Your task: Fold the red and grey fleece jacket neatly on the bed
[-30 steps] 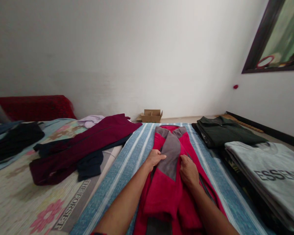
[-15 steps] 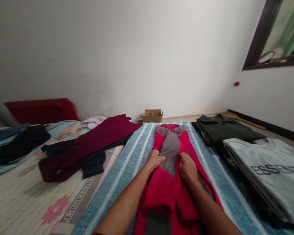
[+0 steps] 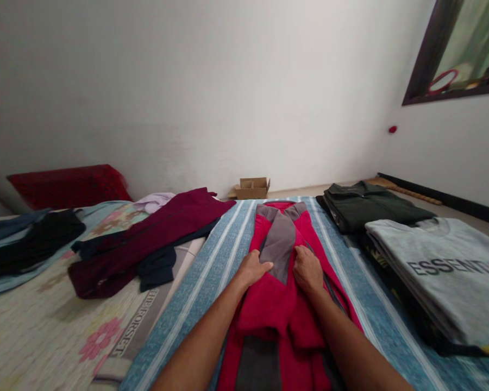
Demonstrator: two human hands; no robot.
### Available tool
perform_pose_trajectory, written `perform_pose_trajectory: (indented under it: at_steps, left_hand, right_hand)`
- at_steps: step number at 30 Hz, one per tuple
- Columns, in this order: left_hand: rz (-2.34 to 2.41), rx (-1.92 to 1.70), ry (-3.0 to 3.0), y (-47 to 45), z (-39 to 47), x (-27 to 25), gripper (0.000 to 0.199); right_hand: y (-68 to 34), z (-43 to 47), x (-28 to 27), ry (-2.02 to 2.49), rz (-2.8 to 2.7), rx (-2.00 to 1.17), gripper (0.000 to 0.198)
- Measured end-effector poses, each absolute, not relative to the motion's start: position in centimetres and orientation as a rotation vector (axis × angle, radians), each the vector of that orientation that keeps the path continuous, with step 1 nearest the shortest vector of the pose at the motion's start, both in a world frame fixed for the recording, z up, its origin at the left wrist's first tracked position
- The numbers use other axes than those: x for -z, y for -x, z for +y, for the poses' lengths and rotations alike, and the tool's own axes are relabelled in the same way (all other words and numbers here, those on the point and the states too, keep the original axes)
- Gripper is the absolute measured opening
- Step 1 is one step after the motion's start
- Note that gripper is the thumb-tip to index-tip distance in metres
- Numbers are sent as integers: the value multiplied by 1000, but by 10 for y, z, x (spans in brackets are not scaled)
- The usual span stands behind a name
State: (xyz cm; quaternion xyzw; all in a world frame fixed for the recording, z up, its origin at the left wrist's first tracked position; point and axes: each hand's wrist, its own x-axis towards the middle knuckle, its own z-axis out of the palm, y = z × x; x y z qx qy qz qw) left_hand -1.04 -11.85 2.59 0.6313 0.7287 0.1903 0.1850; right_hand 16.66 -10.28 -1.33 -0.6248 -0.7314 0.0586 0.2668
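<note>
A red and grey top (image 3: pixel 275 304) lies lengthwise before me on a blue striped sheet, its collar end pointing at the wall. Grey fabric covers its upper middle, and red folds bunch nearer me. My left hand (image 3: pixel 255 269) is closed on the left edge of the top, thumb laid over the cloth. On the other side, my right hand (image 3: pixel 308 267) pinches a fold of red cloth, its fingertips partly hidden. The lower end of the top runs out of view between my forearms.
Left lie a maroon garment (image 3: pixel 146 241) over dark blue clothing, and black clothing (image 3: pixel 36 241). Right stand a folded grey ESSENTIALS shirt (image 3: pixel 440 266) on a stack and a dark green garment (image 3: pixel 375 203). A cardboard box (image 3: pixel 251 188) sits by the wall, beyond the striped sheet (image 3: pixel 195 293).
My hands keep their hold on the top with almost no movement. The view has shifted slightly, so things on the right appear a little higher and further left.
</note>
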Motion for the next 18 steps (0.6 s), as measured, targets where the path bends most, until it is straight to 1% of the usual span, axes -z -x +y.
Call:
perform_pose_trajectory:
  at_steps: [3, 14, 18]
  left_hand:
    - [1942, -624, -1714, 13, -128, -27, 49]
    - [1809, -774, -1479, 10, -141, -32, 44]
    - [1771, -798, -1393, 14, -157, -37, 51]
  right_hand:
    - [-168, -103, 12, 1695, -1969, -153, 27]
    - [-172, -103, 12, 1722, -2004, -196, 30]
    - [-173, -104, 9, 1734, -2027, -208, 30]
